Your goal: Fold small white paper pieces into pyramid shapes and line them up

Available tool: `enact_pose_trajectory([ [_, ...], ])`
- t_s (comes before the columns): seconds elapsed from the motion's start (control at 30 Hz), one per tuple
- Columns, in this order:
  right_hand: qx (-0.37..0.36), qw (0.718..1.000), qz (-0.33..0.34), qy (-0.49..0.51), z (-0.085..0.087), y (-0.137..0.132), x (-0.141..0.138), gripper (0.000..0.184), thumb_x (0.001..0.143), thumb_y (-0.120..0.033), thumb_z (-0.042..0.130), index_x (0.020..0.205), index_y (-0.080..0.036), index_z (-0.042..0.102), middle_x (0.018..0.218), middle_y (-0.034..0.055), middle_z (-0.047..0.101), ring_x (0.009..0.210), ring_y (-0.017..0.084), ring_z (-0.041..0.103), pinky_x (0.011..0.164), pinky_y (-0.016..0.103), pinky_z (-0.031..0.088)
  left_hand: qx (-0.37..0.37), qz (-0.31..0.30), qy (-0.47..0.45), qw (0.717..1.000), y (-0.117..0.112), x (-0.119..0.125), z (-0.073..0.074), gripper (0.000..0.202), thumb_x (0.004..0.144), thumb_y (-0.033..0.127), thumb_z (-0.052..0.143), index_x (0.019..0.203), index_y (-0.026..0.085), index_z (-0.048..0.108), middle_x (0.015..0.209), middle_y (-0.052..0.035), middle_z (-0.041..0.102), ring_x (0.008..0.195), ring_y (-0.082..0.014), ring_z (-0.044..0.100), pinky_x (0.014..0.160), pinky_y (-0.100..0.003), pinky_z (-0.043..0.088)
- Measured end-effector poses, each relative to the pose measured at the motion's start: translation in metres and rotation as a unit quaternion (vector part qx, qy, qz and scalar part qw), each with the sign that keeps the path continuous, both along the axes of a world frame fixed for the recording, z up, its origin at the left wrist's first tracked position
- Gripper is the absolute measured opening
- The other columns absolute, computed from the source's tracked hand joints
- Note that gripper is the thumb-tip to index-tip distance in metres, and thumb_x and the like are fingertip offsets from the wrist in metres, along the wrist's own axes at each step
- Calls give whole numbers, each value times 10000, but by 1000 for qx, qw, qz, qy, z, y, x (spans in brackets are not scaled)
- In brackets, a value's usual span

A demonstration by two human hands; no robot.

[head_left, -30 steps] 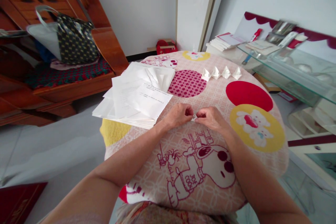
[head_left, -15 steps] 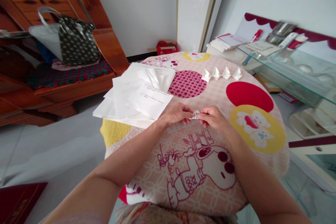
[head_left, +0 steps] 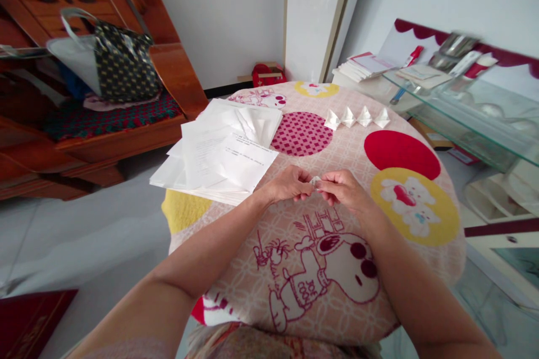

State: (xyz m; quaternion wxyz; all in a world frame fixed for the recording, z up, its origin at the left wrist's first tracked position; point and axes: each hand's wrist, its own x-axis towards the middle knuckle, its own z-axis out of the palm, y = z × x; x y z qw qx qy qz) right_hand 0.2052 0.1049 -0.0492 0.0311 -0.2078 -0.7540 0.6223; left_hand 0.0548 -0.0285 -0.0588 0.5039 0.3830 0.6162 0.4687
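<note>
Head view, left hand [head_left: 291, 184]: grip narrow, thumb and fingers pinching the left side of the paper [head_left: 315, 180].
Right hand [head_left: 340, 186]: grip narrow, pinching the same piece from the right.
Paper: small, folded, white with dark marks; held between both hands over the middle of the tabletop [head_left: 337, 157], partly hidden by fingers; whether it touches the surface, I cannot tell.
Sheets [head_left: 248, 164]: loose white stack at the left edge, one corner jutting past it; the top one bears print.
Shapes [head_left: 348, 117]: four white, pointed, in a row near the far right edge.
Dog [head_left: 324, 275]: printed between the hands and the near edge.
Shelf [head_left: 475, 116]: glass, beyond the right edge.
Bag [head_left: 124, 61]: dark, patterned, on a wooden bench [head_left: 109, 146] beyond the left edge.
</note>
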Motion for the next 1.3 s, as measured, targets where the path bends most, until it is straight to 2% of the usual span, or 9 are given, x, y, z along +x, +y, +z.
enact_pose_trajectory([
  [0.13, 0, 1000, -20, 4, 0, 8, 3, 307, 789, -432, 717, 623, -187, 636, 540, -7, 589, 425, 91, 498, 423, 229, 344, -17, 28, -6, 999, 0, -4, 3, 152, 796, 63, 632, 659, 131, 638, 538, 34, 605, 455, -49, 539, 430, -146, 388],
  [0.27, -10, 1000, -27, 6, 0, 11, 4, 306, 781, -443, 714, 635, -180, 653, 534, -5, 592, 406, 89, 492, 411, 227, 308, -16, 29, -31, 999, -1, -8, 6, 123, 801, 67, 654, 690, 120, 649, 558, 29, 617, 467, -51, 555, 443, -149, 413],
  [0.37, -5, 999, -31, 24, 0, 10, 4, 317, 779, -441, 711, 607, -185, 638, 518, -7, 579, 402, 89, 483, 415, 231, 310, 2, 20, -56, 998, -2, -10, 5, 79, 819, 146, 713, 759, 106, 681, 652, -3, 674, 549, -71, 624, 521, -177, 503],
  [0.43, 0, 999, -31, 34, 0, 8, 3, 337, 784, -438, 710, 575, -192, 613, 505, -8, 568, 410, 92, 481, 422, 235, 326, 23, 7, -58, 998, -1, -10, 1, 168, 816, 244, 774, 793, 103, 687, 695, -15, 691, 586, -80, 645, 558, -196, 534],
  [0.53, 12, 999, -26, 38, 0, 5, 3, 371, 789, -439, 715, 540, -200, 579, 486, -14, 544, 411, 92, 463, 420, 237, 327, 51, 3, -35, 998, -1, -9, -4, 276, 783, 326, 825, 757, 113, 652, 638, 10, 650, 536, -69, 602, 504, -178, 484],
  [0.7, 28, 997, -41, 50, 1, 2, 3, 402, 790, -452, 729, 530, -204, 550, 455, -42, 484, 382, 72, 404, 398, 231, 265, 75, 27, -20, 997, -2, -8, -5, 287, 755, 331, 824, 699, 133, 625, 590, 32, 608, 498, -61, 554, 453, -160, 406],
  [0.9, 28, 998, -24, 44, 4, 2, 4, 394, 836, -475, 704, 578, -189, 621, 537, -3, 587, 427, 93, 499, 428, 235, 344, 84, 60, -21, 994, -4, -12, -2, 298, 746, 335, 840, 689, 140, 622, 551, 50, 565, 485, -51, 507, 458, -161, 392],
  [1.13, 90, 989, -74, 96, 3, 1, 4, 411, 886, -455, 653, 573, -197, 587, 526, -13, 560, 436, 95, 482, 447, 240, 341, 78, 54, -130, 987, -3, -13, -5, 399, 825, 495, 814, 852, 125, 665, 730, -28, 710, 613, -99, 662, 563, -200, 540],
  [1.3, 140, 984, -52, 95, -1, -1, 1, 391, 900, -456, 654, 610, -196, 626, 562, 7, 611, 498, 122, 561, 508, 253, 422, 61, 119, -179, 975, -2, -13, -6, 306, 900, 388, 781, 845, 109, 668, 734, -36, 725, 611, -84, 669, 601, -186, 564],
])
